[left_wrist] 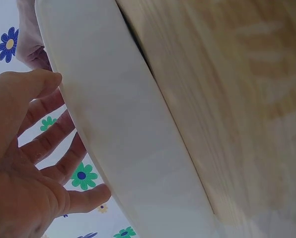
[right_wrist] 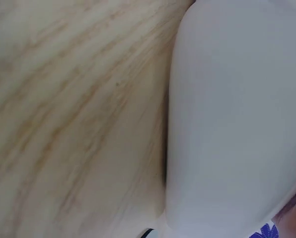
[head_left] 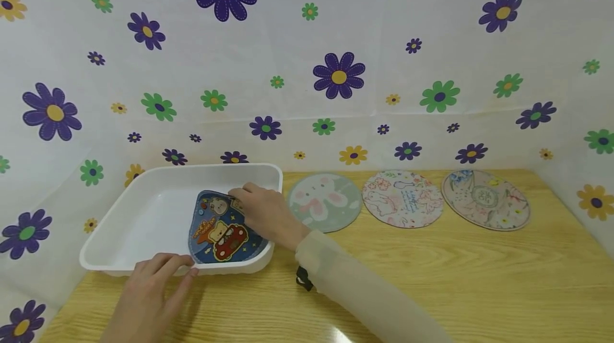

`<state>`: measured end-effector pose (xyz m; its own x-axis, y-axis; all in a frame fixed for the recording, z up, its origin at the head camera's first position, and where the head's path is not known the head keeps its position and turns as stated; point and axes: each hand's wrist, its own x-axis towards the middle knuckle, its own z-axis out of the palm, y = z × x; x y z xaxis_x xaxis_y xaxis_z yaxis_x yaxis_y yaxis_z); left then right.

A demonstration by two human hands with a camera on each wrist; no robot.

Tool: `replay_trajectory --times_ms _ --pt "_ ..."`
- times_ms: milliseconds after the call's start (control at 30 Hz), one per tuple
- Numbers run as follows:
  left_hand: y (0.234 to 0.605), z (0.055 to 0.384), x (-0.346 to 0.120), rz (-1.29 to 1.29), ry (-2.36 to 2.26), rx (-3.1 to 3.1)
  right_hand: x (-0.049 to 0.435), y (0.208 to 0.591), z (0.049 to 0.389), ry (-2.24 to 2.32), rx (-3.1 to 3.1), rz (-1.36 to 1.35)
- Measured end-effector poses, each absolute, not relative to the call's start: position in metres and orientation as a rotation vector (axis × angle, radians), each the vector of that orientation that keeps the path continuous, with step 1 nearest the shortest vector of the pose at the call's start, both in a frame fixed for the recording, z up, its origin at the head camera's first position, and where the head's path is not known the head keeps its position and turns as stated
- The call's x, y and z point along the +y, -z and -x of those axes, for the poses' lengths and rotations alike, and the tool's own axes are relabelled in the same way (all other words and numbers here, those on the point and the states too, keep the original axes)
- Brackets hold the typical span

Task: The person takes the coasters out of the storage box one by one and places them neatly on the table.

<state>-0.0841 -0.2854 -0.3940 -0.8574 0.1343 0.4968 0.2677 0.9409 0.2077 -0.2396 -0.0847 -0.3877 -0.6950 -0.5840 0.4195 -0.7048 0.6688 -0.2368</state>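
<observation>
A blue denim-patterned mat (head_left: 225, 236) with a cartoon bear in a red car lies in the right part of a white plastic tray (head_left: 148, 215). My right hand (head_left: 268, 212) reaches over the tray's right side and grips the mat's upper right edge; its fingertips are partly hidden. At the front rim is my left hand (head_left: 153, 290), its fingertips resting on the rim beside the mat's lower left corner. In the left wrist view its fingers are spread and loosely bent along the rim. The right wrist view shows mostly the tray's outer wall (right_wrist: 227, 119).
Right of the tray, three round mats lie in a row on the wooden table (head_left: 408, 274): a green rabbit mat (head_left: 326, 202), a pink-and-white mat (head_left: 403, 199) and a floral mat (head_left: 485, 199). A flower-printed cloth (head_left: 288, 55) hangs behind and at both sides.
</observation>
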Motion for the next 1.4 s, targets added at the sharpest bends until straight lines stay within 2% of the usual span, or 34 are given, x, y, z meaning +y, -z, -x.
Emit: replay_trajectory --times_ms 333,700,967,1400 --pt "0.393 0.085 -0.286 0.248 0.376 -2.663 -0.079 0.373 0.232 -1.079 -2.439 -1.023" --pt "0.394 0.084 -0.288 0.245 0.39 -2.678 -0.067 0.37 0.221 -1.806 -2.439 -0.608" --pt "0.396 0.085 -0.288 0.25 0.377 -2.666 -0.059 0.371 0.219 -2.03 -2.451 -0.377" --pt "0.398 0.087 -0.288 0.279 0.352 -2.629 -0.046 0.366 0.214 -2.241 -2.36 -0.198"
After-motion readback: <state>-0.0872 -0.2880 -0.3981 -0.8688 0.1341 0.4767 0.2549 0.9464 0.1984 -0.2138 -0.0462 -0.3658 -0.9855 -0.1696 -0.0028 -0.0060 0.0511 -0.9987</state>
